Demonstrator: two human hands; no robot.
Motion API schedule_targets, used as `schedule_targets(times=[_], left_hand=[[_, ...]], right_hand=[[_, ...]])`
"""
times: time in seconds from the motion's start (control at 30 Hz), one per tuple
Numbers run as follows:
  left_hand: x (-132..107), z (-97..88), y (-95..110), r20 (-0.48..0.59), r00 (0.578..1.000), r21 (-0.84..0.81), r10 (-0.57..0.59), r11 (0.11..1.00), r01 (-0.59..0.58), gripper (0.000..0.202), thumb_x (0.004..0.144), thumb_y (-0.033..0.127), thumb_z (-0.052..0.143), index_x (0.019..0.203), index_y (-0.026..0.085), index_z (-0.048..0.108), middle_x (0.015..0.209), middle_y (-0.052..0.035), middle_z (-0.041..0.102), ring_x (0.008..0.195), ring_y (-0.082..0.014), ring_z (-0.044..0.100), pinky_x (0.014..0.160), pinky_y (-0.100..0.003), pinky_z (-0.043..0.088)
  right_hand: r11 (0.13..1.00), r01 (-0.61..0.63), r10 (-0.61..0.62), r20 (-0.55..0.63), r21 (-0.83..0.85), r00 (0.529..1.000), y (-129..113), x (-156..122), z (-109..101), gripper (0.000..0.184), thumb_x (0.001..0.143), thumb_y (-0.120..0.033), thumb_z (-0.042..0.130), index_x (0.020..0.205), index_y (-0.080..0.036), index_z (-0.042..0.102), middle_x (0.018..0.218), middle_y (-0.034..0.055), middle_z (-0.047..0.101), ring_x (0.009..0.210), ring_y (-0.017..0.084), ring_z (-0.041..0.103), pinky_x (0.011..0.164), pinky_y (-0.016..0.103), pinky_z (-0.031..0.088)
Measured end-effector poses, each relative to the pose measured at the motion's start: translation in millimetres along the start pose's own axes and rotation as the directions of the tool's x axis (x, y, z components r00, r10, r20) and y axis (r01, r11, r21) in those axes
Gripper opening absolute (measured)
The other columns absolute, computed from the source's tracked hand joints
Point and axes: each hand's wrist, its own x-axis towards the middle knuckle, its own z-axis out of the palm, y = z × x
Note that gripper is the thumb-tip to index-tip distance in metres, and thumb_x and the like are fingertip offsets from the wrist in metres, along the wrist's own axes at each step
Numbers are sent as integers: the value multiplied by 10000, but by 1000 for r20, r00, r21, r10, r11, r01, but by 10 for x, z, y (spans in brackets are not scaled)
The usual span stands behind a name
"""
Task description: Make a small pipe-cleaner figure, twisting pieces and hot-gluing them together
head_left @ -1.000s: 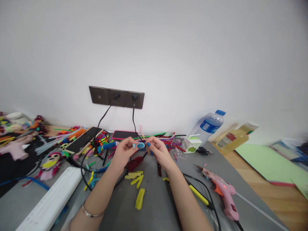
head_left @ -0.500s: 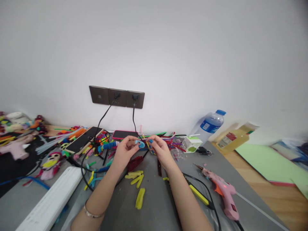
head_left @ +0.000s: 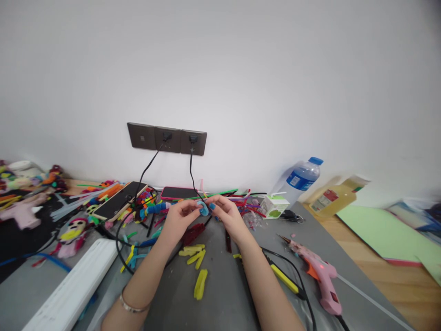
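Single head-worn camera, facing forward and down over desk (head_left: 223, 289); wall (head_left: 241, 92) at twelve o'clock; left hand (head_left: 177, 218), right hand (head_left: 230, 218) fairly near, toward six from centre.

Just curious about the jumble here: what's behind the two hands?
A pink-edged phone, coloured stems and a black cord. Anything directly behind the left hand, the right hand and the light-blue piece between them is covered.

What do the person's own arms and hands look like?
The left forearm and right forearm are bare, no sleeves visible. A slim, shiny bracelet circles the left one. Nails visible on the left hand and right hand are painted blue.
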Motion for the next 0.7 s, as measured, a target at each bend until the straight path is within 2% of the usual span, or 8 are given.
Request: schedule_targets(times=[0.13, 0.23, 0.33, 0.5, 0.6, 0.7], left_hand=[[-3, 2, -21, 8, 1000, 26, 12, 1000, -12, 149, 637, 290, 783, 717, 168, 756, 674, -46, 722, 592, -162, 593, 577, -259, 455], [-7, 8, -30, 3, 1000, 31, 31, 999, -31, 124, 623, 269, 781, 700, 175, 761, 606, -26, 690, 531, -140, 541, 512, -239, 410], [-10, 14, -12, 4, 1000, 33, 24, 999, -24, 126, 615, 267, 782, 701, 176, 761, 576, -14, 668, 500, -127, 512, 482, -227, 382], [-16, 6, 39, -2, 1000, -1, 11, 1000, -11, 180, 659, 299, 769, 784, 172, 745, 772, -57, 736, 691, -182, 634, 639, -267, 484], [-15, -11, 32, -30, 999, 27, 15, 1000, -14, 181, 697, 328, 746, 786, 172, 728, 729, -41, 701, 688, -175, 613, 609, -247, 460], [-11, -24, 7, -44, 999, 31, 8, 999, -7, 186, 714, 344, 735, 780, 171, 711, 688, -21, 661, 666, -164, 582, 579, -233, 429]], right_hand=[[1000, -4, 4, 43, -14, 999, -12, 9, 7, 252, 789, -429, 728, 900, -208, 680, 853, 40, 672, 819, 191, 597, 760, 315, 466], [999, -3, 4, 43, -34, 999, -17, 12, 7, 258, 776, -432, 735, 889, -207, 680, 852, 41, 670, 811, 190, 595, 764, 321, 468], [999, 5, -3, 32, -52, 999, -37, 6, 15, 246, 772, -426, 735, 841, -202, 660, 807, 27, 635, 759, 177, 569, 720, 304, 457], [1000, -20, 20, -5, 14, 1000, -32, -8, 13, 255, 788, -414, 720, 802, -201, 582, 707, -13, 533, 606, 125, 449, 572, 244, 364], [997, -20, 23, -36, 81, 999, 11, -7, -5, 243, 805, -397, 705, 813, -212, 548, 668, -32, 488, 553, 110, 390, 523, 237, 306], [991, 1, 6, -53, 137, 999, 29, -3, -15, 232, 809, -377, 701, 815, -217, 534, 665, -35, 483, 542, 109, 391, 511, 239, 294]])
